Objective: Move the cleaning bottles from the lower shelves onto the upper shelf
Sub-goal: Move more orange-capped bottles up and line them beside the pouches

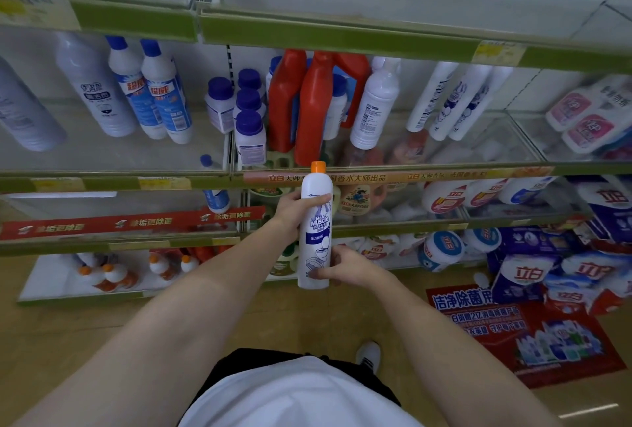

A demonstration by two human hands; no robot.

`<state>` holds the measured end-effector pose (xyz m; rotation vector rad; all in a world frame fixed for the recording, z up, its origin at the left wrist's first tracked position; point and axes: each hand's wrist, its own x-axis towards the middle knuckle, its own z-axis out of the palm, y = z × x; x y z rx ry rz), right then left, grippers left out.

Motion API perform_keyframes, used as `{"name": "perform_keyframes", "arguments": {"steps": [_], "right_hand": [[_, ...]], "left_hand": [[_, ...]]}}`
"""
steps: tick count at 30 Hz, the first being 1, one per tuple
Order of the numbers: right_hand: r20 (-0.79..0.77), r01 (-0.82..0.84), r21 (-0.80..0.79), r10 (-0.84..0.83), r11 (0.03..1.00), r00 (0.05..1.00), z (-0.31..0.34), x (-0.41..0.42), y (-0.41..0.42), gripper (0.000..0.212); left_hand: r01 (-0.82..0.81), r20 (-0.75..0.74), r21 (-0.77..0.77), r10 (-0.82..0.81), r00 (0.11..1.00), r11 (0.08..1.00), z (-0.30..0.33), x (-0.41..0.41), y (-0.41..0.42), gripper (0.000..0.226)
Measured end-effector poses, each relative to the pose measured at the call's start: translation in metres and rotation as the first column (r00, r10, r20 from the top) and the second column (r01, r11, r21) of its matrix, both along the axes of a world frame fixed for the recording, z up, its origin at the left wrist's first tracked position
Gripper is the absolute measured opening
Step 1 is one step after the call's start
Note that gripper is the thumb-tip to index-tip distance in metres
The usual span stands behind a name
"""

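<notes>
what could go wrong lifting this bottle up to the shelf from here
The red jugs and white bottles crowd the shelf directly above the orange-capped bottle, so it may knock them over. The left hand and right hand hold it upright; releasing one could let the tall bottle tip.

Bare forearms; white shirt (301, 396); black shorts (239, 363); white shoe (368, 355).

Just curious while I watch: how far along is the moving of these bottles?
Done: nothing obvious; the top shelf shows no bottles. In hand: one orange-capped white bottle, upright, left hand near its top, right hand near its base. Left: more orange-capped bottles wait on the bottom shelf.
</notes>
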<state>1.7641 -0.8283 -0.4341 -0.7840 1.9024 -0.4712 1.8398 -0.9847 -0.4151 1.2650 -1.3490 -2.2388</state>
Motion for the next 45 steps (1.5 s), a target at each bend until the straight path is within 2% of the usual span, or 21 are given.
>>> {"name": "perform_keyframes", "arguments": {"steps": [5, 7, 10, 14, 17, 19, 22, 26, 29, 34, 40, 45], "right_hand": [[-0.034, 0.1, -0.067, -0.103, 0.993, 0.994, 0.0, -0.001, 0.002, 0.091], [-0.028, 0.098, -0.094, -0.101, 0.991, 0.994, 0.006, -0.001, 0.005, 0.082], [-0.025, 0.078, -0.099, -0.081, 0.992, 0.996, 0.015, -0.003, 0.01, 0.069], [-0.052, -0.013, -0.122, 0.007, 0.992, 0.999, 0.027, -0.014, 0.017, 0.061], [-0.038, -0.008, -0.166, 0.001, 0.986, 0.999, 0.043, -0.026, 0.025, 0.065], [-0.051, -0.011, -0.215, 0.0, 0.977, 0.999, 0.056, -0.033, 0.027, 0.071], [-0.116, -0.052, -0.295, 0.018, 0.954, 0.993, 0.079, -0.042, 0.025, 0.086], [-0.151, -0.096, -0.437, 0.033, 0.894, 0.988, 0.122, -0.05, 0.024, 0.075], [-0.132, -0.103, -0.524, 0.038, 0.846, 0.99, 0.147, -0.059, 0.018, 0.08], [-0.208, -0.173, -0.636, 0.048, 0.752, 0.977, 0.197, -0.069, 0.003, 0.087], [-0.243, -0.184, -0.702, 0.011, 0.688, 0.97, 0.252, -0.068, -0.037, 0.069], [-0.238, -0.198, -0.788, 0.008, 0.583, 0.971, 0.294, -0.047, -0.073, 0.056]], "left_hand": [[0.007, -0.019, 0.032, -0.006, 1.0, 0.999, 0.009, -0.006, 0.003, 0.058], [0.012, -0.024, 0.042, -0.011, 1.0, 0.999, 0.016, -0.009, 0.007, 0.062], [-0.032, -0.028, 0.044, 0.034, 0.999, 0.998, 0.029, -0.014, 0.013, 0.05], [-0.084, -0.069, 0.028, 0.086, 0.994, 0.996, 0.044, -0.015, 0.026, 0.062], [-0.136, -0.11, 0.019, 0.137, 0.984, 0.991, 0.063, -0.015, 0.038, 0.064], [-0.128, -0.145, -0.046, 0.12, 0.982, 0.991, 0.08, -0.016, 0.046, 0.068], [-0.143, -0.191, -0.142, 0.114, 0.975, 0.98, 0.115, -0.018, 0.053, 0.055], [-0.189, -0.25, -0.261, 0.123, 0.96, 0.947, 0.167, -0.022, 0.062, 0.037], [-0.221, -0.302, -0.32, 0.122, 0.946, 0.921, 0.206, -0.025, 0.069, 0.028], [-0.279, -0.354, -0.416, 0.128, 0.927, 0.866, 0.268, -0.027, 0.072, 0.039], [-0.337, -0.419, -0.515, 0.111, 0.901, 0.788, 0.332, -0.012, 0.068, 0.032], [-0.415, -0.463, -0.532, 0.157, 0.873, 0.738, 0.377, 0.017, 0.036, 0.046]]}}
